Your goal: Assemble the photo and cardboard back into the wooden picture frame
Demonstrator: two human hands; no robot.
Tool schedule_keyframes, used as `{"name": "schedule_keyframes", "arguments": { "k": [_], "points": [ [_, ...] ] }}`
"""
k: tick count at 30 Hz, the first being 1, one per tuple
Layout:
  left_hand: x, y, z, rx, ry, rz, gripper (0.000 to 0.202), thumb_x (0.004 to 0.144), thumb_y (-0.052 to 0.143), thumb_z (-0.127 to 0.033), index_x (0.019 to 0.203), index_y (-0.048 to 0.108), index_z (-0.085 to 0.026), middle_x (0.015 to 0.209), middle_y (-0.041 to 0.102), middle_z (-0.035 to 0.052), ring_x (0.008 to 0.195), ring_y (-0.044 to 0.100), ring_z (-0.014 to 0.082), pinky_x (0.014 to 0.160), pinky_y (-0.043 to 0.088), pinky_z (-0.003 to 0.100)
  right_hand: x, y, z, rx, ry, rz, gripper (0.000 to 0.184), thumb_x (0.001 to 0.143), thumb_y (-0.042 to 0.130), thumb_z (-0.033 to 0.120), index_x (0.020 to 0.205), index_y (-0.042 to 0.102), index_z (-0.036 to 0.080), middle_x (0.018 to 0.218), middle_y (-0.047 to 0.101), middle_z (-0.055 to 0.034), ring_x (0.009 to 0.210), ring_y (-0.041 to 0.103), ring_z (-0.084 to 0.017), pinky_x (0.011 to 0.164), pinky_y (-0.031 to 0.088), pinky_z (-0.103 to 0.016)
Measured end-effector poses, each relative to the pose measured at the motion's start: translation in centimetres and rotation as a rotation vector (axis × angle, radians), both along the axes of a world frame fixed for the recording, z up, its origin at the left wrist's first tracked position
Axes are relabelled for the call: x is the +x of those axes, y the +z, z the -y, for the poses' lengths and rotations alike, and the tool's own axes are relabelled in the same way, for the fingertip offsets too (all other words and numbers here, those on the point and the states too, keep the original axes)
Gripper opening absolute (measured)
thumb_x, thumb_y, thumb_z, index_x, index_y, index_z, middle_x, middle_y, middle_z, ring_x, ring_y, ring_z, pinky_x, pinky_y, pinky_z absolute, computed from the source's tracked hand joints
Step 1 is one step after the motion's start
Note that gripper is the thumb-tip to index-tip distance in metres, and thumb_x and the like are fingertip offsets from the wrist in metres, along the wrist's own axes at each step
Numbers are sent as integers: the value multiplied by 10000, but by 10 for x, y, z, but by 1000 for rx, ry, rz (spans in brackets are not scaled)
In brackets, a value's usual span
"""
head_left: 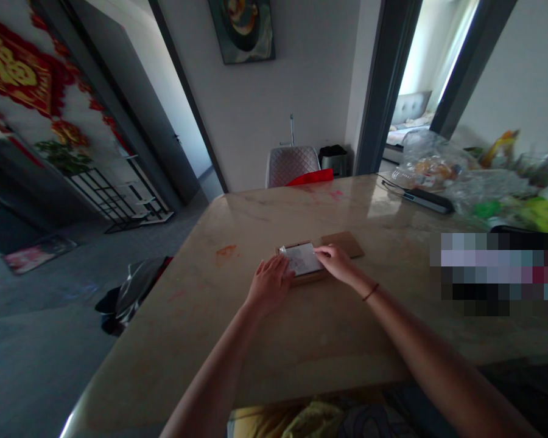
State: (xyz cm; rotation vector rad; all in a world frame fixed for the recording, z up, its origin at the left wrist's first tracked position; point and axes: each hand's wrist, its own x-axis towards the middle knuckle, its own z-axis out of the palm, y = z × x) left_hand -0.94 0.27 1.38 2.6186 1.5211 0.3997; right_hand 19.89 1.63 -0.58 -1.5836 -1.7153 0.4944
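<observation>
A shallow brown cardboard box (309, 278) lies open on the table, holding a flat white packet (301, 258) with faint grey markings and a shiny, plastic-like corner. My left hand (270, 281) rests over the box's left end, fingers stretched out and touching the packet's left side. At the packet's right edge, my right hand (335, 261) is closed, with thumb and index finger pinching that edge. The brown cardboard lid (344, 243) lies flat just behind my right hand. My fingers hide parts of both box ends.
The marble-patterned table (237, 225) has an orange stain to the left. A black elongated device (427, 201) with a cord, clear plastic bags (438, 161) and a yellow-green bag (545, 213) crowd the right side. A quilted chair (292, 164) stands at the far edge.
</observation>
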Motion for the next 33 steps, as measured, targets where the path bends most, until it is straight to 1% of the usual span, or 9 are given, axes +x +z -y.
{"name": "schedule_keyframes", "arguments": {
  "k": [3,6,12,15,18,23,26,30,33],
  "points": [
    [0,0,-1,-19,5,27,449,914,301,-373,1280,454,-163,1384,427,107,1279,376,208,1064,263,389,10,4,-4,-122,114,-144,291,785,486,187,1008,673,194,1045,675,-68,986,608,-187,900,434,-330],
    [1,3,-1,-36,0,33,476,898,335,-396,1286,448,-144,1392,412,123,1279,376,219,1061,267,383,17,8,-2,-198,228,-207,409,714,541,129,1107,627,202,1111,653,-54,1021,596,-190,916,433,-336],
    [0,8,-2,-118,-28,25,459,894,299,-289,1292,444,-114,1404,389,130,1293,356,204,1070,258,372,28,7,1,-238,348,-217,545,688,629,182,1225,538,183,1175,614,-80,1046,581,-214,947,414,-373],
    [-1,5,-4,-84,-31,27,463,872,342,-282,1293,441,-116,1401,394,132,1291,359,210,1070,258,386,32,7,0,-226,387,-211,561,677,664,210,1224,538,198,1202,597,-71,1077,562,-218,964,401,-370],
    [0,2,-3,-44,-28,39,460,857,378,-282,1290,446,-142,1398,402,123,1291,360,215,1071,253,401,33,7,0,-218,372,-199,550,665,684,218,1200,556,204,1198,598,-68,1075,560,-217,963,399,-368],
    [1,5,-2,-77,-4,51,450,854,392,-258,1280,458,-130,1398,399,133,1293,358,218,1077,248,392,30,5,-1,-226,335,-187,514,677,669,211,1179,559,182,1138,622,-76,990,591,-201,902,437,-350],
    [1,7,-2,-78,11,59,449,852,397,-257,1283,453,-141,1392,411,125,1289,363,213,1080,241,395,28,4,-1,-220,325,-167,440,704,652,234,1135,583,184,1100,638,-71,960,602,-195,887,442,-345],
    [0,5,-2,-69,13,63,444,853,393,-262,1280,452,-153,1395,410,115,1284,369,212,1075,251,397,23,3,-1,-143,289,-126,295,758,575,194,1049,631,185,1090,648,-74,1026,585,-196,919,421,-343],
    [0,4,-2,-59,11,62,444,850,393,-264,1272,459,-146,1393,411,117,1283,368,214,1071,260,393,18,1,-1,-71,274,-84,318,758,560,154,1067,621,192,1107,641,-81,1027,588,-187,922,423,-337]
  ]
}}
